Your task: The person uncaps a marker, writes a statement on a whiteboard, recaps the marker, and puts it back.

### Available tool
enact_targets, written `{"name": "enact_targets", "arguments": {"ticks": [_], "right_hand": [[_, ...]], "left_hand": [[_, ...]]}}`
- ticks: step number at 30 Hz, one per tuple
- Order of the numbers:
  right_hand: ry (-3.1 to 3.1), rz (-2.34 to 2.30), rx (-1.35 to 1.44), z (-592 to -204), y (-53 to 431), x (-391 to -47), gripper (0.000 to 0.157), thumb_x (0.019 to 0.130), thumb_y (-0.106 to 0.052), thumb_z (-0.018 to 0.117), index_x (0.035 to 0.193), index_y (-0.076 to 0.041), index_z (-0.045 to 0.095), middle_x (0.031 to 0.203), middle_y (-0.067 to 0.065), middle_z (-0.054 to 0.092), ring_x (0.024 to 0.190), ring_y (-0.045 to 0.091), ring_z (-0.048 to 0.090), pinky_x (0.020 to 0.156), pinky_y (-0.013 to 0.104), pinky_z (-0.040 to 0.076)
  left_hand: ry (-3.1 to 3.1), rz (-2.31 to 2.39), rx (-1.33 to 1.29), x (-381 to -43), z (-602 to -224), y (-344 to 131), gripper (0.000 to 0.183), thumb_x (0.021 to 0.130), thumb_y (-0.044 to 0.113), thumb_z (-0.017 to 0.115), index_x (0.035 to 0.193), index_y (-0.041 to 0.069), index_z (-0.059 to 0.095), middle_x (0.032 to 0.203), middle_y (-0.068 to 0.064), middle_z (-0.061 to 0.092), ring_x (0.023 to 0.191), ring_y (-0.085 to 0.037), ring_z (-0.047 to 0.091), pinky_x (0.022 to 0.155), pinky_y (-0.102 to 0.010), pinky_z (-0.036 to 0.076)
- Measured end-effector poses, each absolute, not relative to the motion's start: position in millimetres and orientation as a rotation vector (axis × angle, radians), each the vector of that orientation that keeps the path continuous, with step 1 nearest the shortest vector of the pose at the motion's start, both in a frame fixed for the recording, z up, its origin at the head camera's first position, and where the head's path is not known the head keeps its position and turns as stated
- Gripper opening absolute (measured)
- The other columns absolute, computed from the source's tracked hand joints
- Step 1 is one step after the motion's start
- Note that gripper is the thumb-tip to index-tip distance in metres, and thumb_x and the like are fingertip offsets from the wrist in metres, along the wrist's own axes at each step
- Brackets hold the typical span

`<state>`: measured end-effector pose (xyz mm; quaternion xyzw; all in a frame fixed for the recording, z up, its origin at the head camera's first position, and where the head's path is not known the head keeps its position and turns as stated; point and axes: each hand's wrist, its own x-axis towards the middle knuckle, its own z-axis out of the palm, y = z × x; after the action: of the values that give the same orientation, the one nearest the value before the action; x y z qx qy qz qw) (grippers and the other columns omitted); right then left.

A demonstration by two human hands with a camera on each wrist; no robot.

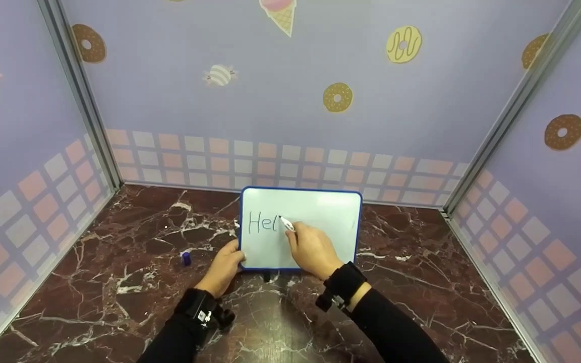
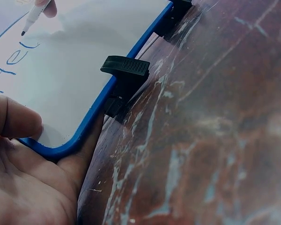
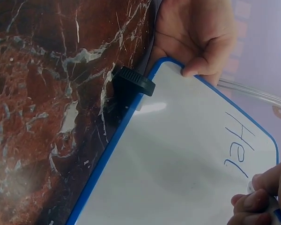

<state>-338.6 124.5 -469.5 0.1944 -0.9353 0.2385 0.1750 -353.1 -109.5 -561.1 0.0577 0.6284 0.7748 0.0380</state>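
1. The white board with blue rim is in the middle of the table, near the back wall; it looks tilted backward, and a dark clip sits on its lower edge.

2. The left hand is closed on the lower left corner of the board, the thumb on the front face and fingers behind. In my opinion, this hold should be firm but calm, so the board does not rock under the pen pressure.

3. The right hand has its fingers bent around the marker, pinching it not far from the tip. Such a short grip should give good control of small strokes.

4. The writing reads "He" and then one more stroke, like "l". The tip is just beside the top of this stroke; whether it touches the surface, I cannot tell.

5. For neat work, it is better to keep equal letter height, even gaps and light pressure. The palm should avoid fresh ink, which could smear.

6. The purple cap lies on the table, left of the board and apart from it.
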Motion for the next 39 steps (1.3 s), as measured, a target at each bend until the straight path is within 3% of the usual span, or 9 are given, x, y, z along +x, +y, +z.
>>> {"name": "enact_targets", "arguments": {"ticks": [13,39], "right_hand": [[-2.679,0.687,0.527,-471.0,123.6,-340.7,0.021,0.114,-0.020,0.060,0.113,-0.002,0.070,0.080,0.002,0.062,0.064,0.016,0.053,0.059,0.037,0.049],[-2.707,0.652,0.597,-488.0,127.8,-331.1,0.018,0.112,-0.019,0.062,0.106,-0.003,0.069,0.080,0.002,0.063,0.065,0.018,0.054,0.059,0.039,0.050]], "left_hand": [[1.926,2.370,0.191,-353.5,-562.1,-109.9,0.055,0.089,-0.011,0.046,0.143,-0.015,0.056,0.133,-0.027,0.071,0.110,-0.030,0.072,0.090,-0.036,0.060],[1.912,2.391,0.159,-353.2,-562.4,-109.1,0.055,0.088,-0.012,0.046,0.141,-0.014,0.058,0.131,-0.025,0.071,0.108,-0.029,0.071,0.089,-0.036,0.059]]}}
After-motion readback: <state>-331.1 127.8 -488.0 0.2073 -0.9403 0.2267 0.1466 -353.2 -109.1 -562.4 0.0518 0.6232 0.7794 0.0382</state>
